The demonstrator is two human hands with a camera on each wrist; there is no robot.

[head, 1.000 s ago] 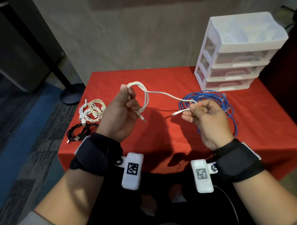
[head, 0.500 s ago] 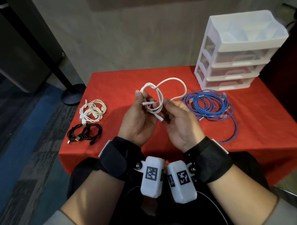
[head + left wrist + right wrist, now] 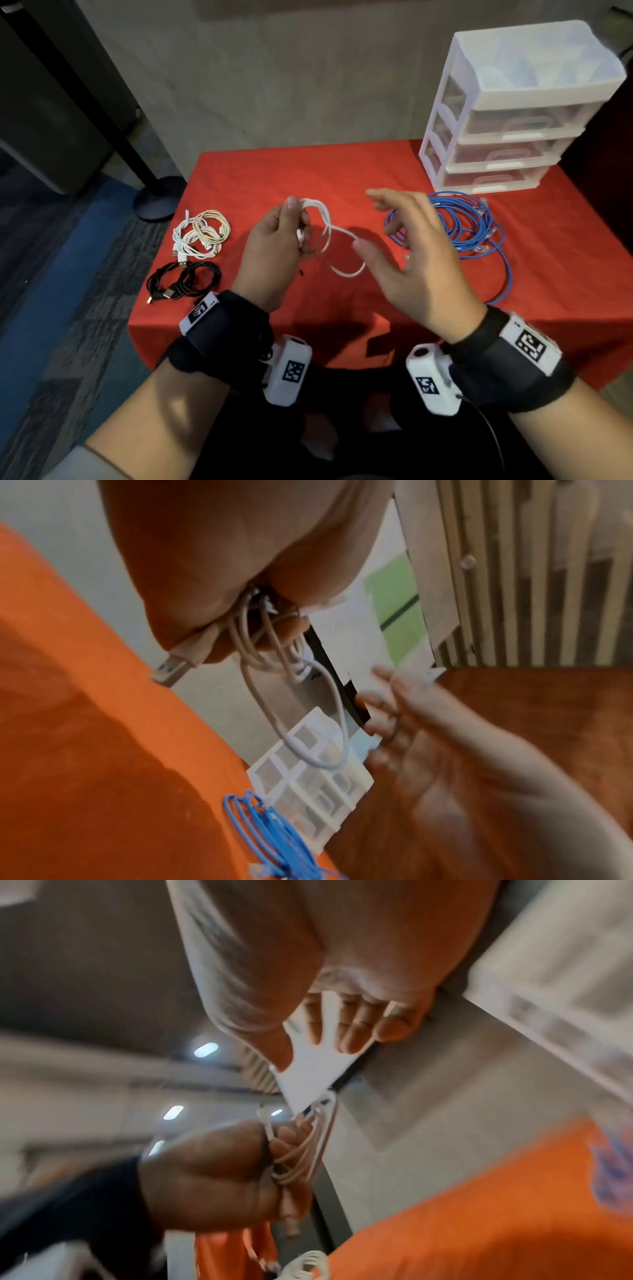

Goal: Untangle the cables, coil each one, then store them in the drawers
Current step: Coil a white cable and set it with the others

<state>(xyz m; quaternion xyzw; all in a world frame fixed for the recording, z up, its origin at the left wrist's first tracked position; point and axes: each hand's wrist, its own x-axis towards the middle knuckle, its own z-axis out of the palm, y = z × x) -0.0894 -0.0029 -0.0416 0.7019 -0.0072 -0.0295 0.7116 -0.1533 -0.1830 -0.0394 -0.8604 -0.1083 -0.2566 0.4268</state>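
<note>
My left hand [image 3: 291, 226] grips a coiled white cable [image 3: 327, 240] above the red table, with one loose loop hanging out to the right. In the left wrist view the white cable [image 3: 274, 647] bunches under my fingers, its USB plug sticking out. My right hand [image 3: 400, 246] hovers just right of the loop with fingers spread and holds nothing. In the right wrist view my right hand's fingers [image 3: 356, 1023] are straight, above the left hand [image 3: 219, 1172]. A blue cable coil [image 3: 469, 226] lies beyond my right hand. The white drawer unit [image 3: 507, 109] stands at the back right, drawers closed.
A white and cream cable bundle [image 3: 202, 233] and a coiled black cable [image 3: 185, 279] lie at the table's left edge. The red tablecloth [image 3: 342, 171] covers the table. A black stand base [image 3: 157, 202] sits on the floor to the left.
My right hand let go of the white cable and pulled away to the right, fingers spreading. The left hand keeps the coil, now with a smaller loose loop.
</note>
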